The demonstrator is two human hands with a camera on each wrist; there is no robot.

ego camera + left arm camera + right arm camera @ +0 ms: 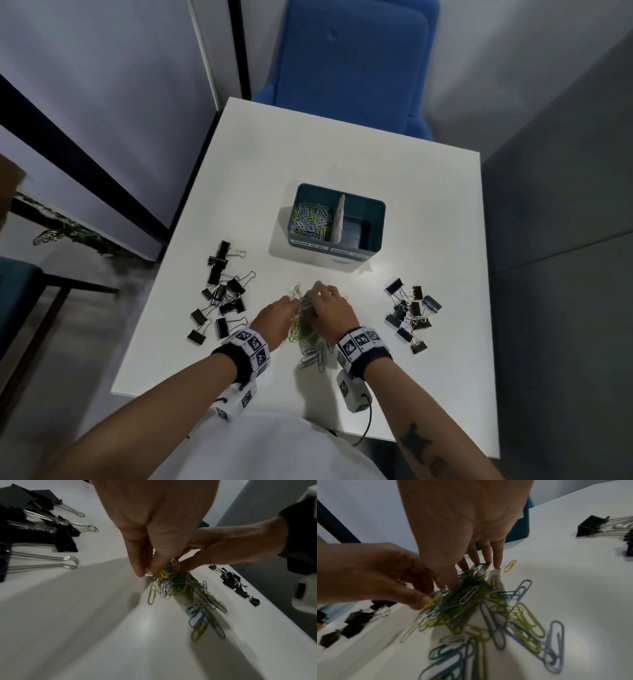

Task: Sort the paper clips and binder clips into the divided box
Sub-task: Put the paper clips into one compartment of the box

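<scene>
A loose pile of green, yellow and blue paper clips [310, 342] [180, 586] [471, 601] lies on the white table [342, 154] near me. My left hand [291, 303] [147, 573] pinches clips at the pile's left side. My right hand [313, 298] [467, 576] digs in from the far side, thumb and fingers closed round a bunch. The teal divided box [376, 209] stands beyond, with paper clips [310, 219] in its left compartment. Black binder clips lie in a left heap [222, 294] [42, 534] and a right heap [409, 315] [594, 526].
A blue chair [352, 61] stands past the table's far edge. The table's left edge runs close beside the left binder clip heap. Bare tabletop lies between the box and the far edge.
</scene>
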